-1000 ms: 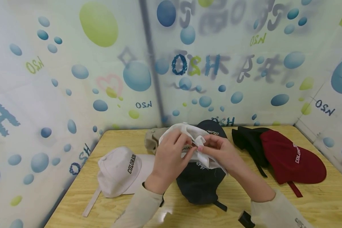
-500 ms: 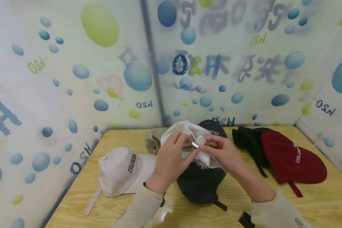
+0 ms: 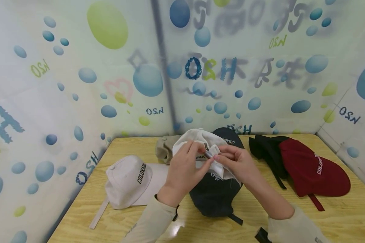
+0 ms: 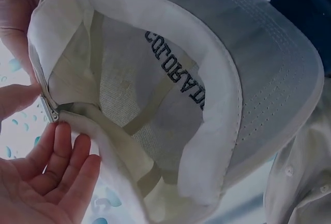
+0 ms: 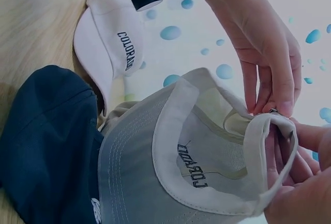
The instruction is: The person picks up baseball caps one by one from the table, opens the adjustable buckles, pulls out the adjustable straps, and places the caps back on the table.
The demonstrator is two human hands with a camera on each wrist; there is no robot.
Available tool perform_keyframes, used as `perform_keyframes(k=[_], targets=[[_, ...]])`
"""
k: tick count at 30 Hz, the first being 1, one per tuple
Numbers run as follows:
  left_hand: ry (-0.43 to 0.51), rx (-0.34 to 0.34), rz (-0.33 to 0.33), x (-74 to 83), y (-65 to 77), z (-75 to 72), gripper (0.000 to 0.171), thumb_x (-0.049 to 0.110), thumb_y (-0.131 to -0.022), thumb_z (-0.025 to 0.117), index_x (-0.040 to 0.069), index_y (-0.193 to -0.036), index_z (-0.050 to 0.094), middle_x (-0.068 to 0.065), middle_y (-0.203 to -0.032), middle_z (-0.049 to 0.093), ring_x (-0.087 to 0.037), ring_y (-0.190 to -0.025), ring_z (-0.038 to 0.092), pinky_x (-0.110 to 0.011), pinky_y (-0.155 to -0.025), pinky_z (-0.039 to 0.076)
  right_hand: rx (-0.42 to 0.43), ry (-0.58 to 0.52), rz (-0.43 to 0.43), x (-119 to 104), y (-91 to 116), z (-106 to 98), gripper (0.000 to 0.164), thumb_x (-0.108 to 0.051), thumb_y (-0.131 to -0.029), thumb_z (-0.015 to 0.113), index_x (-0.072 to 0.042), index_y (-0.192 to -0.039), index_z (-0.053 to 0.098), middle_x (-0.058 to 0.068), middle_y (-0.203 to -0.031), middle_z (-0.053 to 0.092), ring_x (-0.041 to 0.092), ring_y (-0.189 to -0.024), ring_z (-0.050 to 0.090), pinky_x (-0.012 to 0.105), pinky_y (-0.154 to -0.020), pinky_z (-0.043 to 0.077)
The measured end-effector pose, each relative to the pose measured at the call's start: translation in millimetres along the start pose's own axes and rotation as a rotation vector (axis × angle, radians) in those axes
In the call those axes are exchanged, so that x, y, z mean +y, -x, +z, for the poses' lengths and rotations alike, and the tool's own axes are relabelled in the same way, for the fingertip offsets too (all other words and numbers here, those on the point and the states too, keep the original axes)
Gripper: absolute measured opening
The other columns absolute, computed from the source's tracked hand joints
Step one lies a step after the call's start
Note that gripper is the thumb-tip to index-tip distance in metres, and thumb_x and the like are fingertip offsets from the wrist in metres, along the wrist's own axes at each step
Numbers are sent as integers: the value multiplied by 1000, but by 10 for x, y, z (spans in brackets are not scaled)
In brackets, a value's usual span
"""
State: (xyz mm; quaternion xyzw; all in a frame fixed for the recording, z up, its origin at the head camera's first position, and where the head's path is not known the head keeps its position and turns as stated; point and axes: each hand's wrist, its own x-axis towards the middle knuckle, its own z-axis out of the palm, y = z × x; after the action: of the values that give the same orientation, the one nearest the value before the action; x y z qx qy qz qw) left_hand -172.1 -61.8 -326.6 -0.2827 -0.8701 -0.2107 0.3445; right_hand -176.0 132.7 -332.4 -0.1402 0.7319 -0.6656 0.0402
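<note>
Backdrop sheet (image 3: 249, 50) fills the rear and sides, printed with blue and green blobs (lettering reads mirrored). Wood-grain tabletop (image 3: 79, 199) below. Red cap (image 3: 307, 168) near the right edge, overlapping a black cap (image 3: 266, 152) closer to the far edge. Pale pinkish cap (image 3: 126, 182) by the left edge, COLORADO on its crown, its strap trailing toward the near side. White cap (image 4: 220, 89) is up in both hands over the middle of the tabletop, opening toward the person; dark COLORADO stitching shows inside the crown. Dark navy cap (image 3: 214, 199) lies below it mid-tabletop, strap end pointing nearward and right. Khaki cap (image 3: 162, 150) sits near the far edge, partly hidden behind the white one; dark cloth with white lettering (image 3: 232, 136) shows near that edge too. Left hand (image 3: 184, 168): thumb and fingertips pinching the metal buckle (image 4: 50, 109) at the back of the white cap. Right hand (image 3: 238, 163): pinching the looped back strap (image 5: 257, 154) just beside the buckle. Fingertips crowd that spot; can't tell if strap is threaded through.
</note>
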Motion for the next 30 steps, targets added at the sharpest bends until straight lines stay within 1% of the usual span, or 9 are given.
perform_keyframes(k=[3, 6, 9, 12, 15, 18, 23, 30], targets=[[6, -4, -6, 6, -4, 8, 32, 30, -84, 80, 13, -100, 57, 0, -93, 59, -12, -81, 57, -24, -74, 52, 13, 22, -10, 1, 10, 8, 38, -14, -96, 66, 9, -126, 60, -11, -94, 76, 5, -85, 71, 22, -76, 58], [11, -4, -12, 6, 1, 22, 32, 27, -84, 81, 13, -99, 57, 0, -93, 59, -12, -82, 57, -24, -74, 52, 26, 58, -26, -1, 20, 20, 37, -14, -95, 67, 7, -124, 61, 3, -101, 78, 5, -85, 72, 22, -76, 58], [11, -6, -20, 7, 9, 29, 31, 26, -84, 80, 13, -99, 57, -1, -92, 60, -12, -81, 57, -24, -74, 52, 38, 94, -48, 1, 25, 38, 35, -11, -94, 69, 7, -122, 62, 18, -107, 75, 2, -86, 72, 21, -76, 58], [13, -13, -28, 8, 15, 29, 29, 24, -84, 80, 13, -99, 57, -1, -92, 61, -13, -82, 58, -25, -73, 53, 48, 120, -76, 12, 26, 55, 33, -8, -92, 69, 8, -120, 63, 27, -109, 72, -1, -86, 71, 19, -77, 57], [16, -19, -35, 10, 19, 23, 28, 24, -85, 79, 13, -99, 57, -1, -92, 62, -13, -82, 59, -25, -73, 53, 51, 131, -105, 28, 27, 67, 31, -6, -92, 69, 8, -119, 63, 29, -108, 72, -2, -85, 71, 19, -76, 58], [8, -9, -32, 9, 27, 20, 27, 23, -84, 79, 13, -98, 58, 0, -91, 62, -12, -82, 59, -25, -73, 53, 56, 151, -141, 41, 33, 82, 29, -5, -91, 70, 7, -117, 64, 28, -106, 73, -2, -84, 71, 20, -75, 58], [-7, 12, -19, 1, 46, 21, 27, 22, -82, 79, 13, -97, 58, -1, -89, 63, -12, -78, 59, -24, -69, 53, 73, 190, -191, 52, 49, 115, 26, -5, -91, 71, 5, -114, 66, 24, -101, 74, -1, -82, 71, 20, -72, 58], [-49, 37, 4, -9, 67, 23, 27, 21, -79, 79, 14, -93, 58, 3, -84, 61, -10, -72, 57, -22, -64, 51, 87, 243, -250, 39, 68, 142, 21, -5, -90, 71, 2, -110, 69, 19, -96, 76, 2, -80, 72, 19, -72, 58]])
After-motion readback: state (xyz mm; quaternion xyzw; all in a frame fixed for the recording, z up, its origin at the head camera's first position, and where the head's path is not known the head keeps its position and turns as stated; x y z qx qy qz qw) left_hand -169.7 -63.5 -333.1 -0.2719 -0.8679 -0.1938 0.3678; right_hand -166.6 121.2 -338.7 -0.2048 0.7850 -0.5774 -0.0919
